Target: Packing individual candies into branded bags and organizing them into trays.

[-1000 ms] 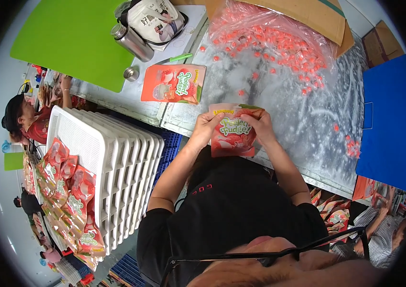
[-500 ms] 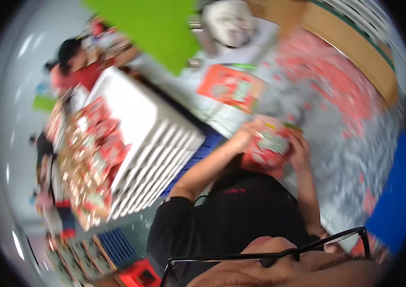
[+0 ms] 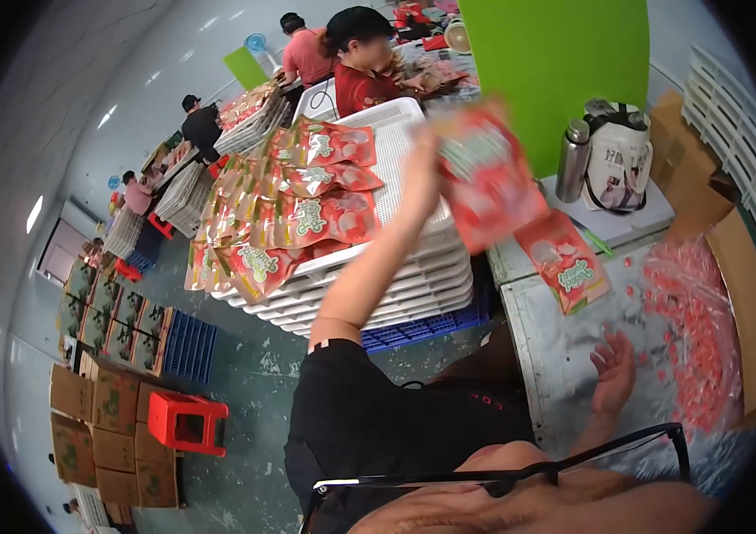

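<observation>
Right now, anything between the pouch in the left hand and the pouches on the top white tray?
No separate object visible. Only the left hand, at the held pouch's left edge, and a strip of the top white tray lie between it and the laid pouches. Can't tell the held pouch's height.

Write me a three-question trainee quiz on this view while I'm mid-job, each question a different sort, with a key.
1. What is the left hand holding?
2. True or false: the right hand is empty.
3. Choose one. The top tray of the near stack is:
a) blue
b) white
c) green

Key:
1. A red pouch.
2. True.
3. b
</observation>
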